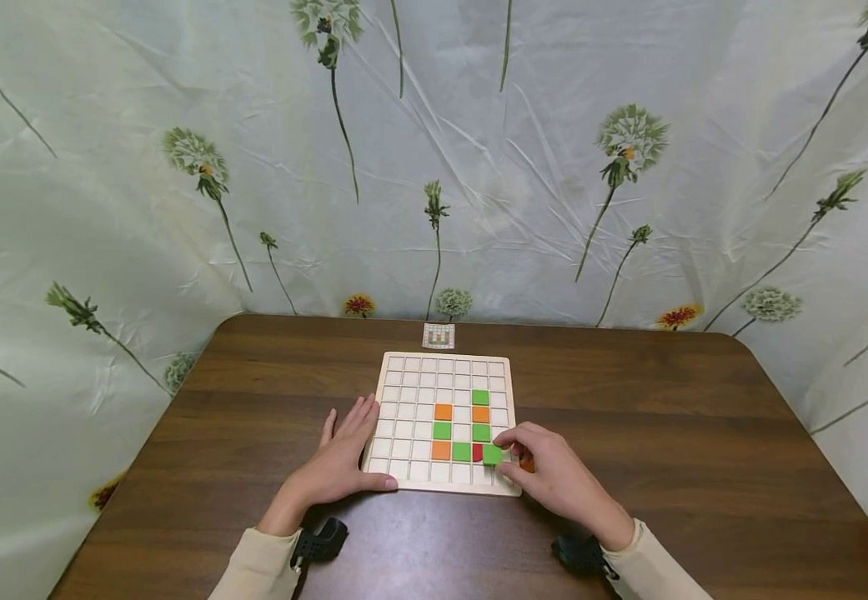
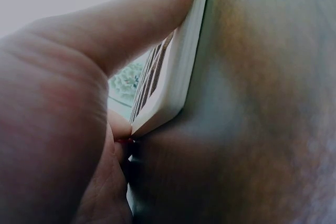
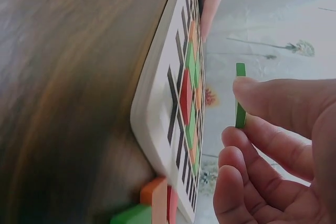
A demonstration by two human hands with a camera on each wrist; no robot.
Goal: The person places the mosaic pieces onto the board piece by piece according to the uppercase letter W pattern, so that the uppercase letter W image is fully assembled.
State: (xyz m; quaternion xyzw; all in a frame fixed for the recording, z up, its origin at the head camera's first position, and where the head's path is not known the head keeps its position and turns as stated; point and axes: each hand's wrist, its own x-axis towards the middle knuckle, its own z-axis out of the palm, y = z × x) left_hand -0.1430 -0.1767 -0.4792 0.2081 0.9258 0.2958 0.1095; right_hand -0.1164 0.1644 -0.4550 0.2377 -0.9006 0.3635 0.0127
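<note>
A pale wooden grid board [image 1: 449, 486] lies on the table with several green and orange square tiles in its right half. In its lower rows, a red tile [image 1: 476, 452] shows partly. My right hand [image 1: 557, 475] pinches a green square tile [image 3: 240, 95] between thumb and fingers, held above the board's lower right part; in the right wrist view it is apart from the board. My left hand [image 1: 334, 467] rests against the board's left side, fingers extended, with the thumb [image 2: 157, 11] on the front left corner.
Loose tiles lie at the board's right side, partly hidden by my right hand: an orange one [image 3: 154, 192], a green one [image 3: 131, 215] and a red one [image 3: 172, 203]. A small patterned card [image 1: 439, 336] lies behind the board. A flowered cloth [image 1: 479, 167] hangs beyond the table.
</note>
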